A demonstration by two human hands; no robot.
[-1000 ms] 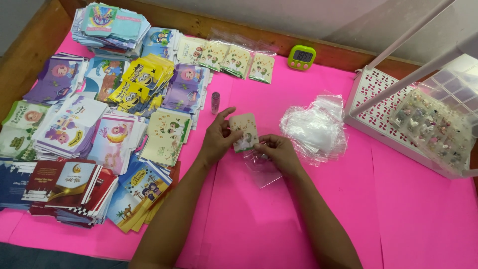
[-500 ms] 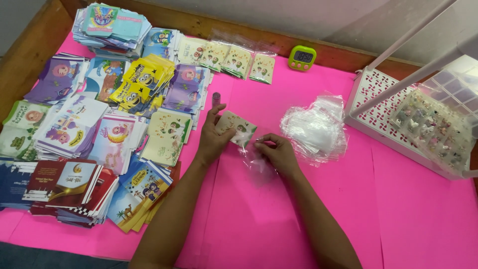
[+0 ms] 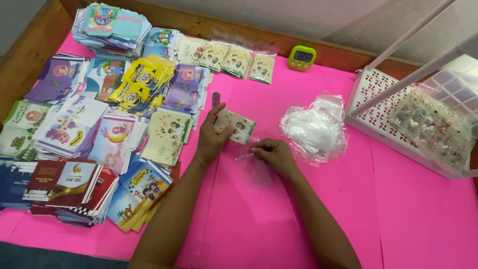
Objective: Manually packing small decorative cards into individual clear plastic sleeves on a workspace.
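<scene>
My left hand [image 3: 211, 137] holds a small stack of cream illustrated envelopes [image 3: 236, 126] by its left end, tilted a little above the pink table cover [image 3: 408, 209]. My right hand [image 3: 275, 154] pinches the top edge of a clear plastic sleeve [image 3: 254, 172] that lies flat on the cover just below the envelopes. The envelopes and the sleeve's mouth are close together but I cannot tell if they touch.
Many stacks of colourful envelopes [image 3: 99, 119] cover the left half. A row of bagged cream packs [image 3: 226, 57] lies at the back beside a green timer [image 3: 301, 57]. A heap of clear sleeves [image 3: 314, 128] and a white perforated tray [image 3: 378, 99] with a compartment box [image 3: 435, 127] sit right. A small dark tube [image 3: 216, 98] stands by my left hand.
My left hand has shifted the envelope stack from upright near my right hand to a flatter tilt. My right hand has dropped lower and taken hold of the clear sleeve's edge.
</scene>
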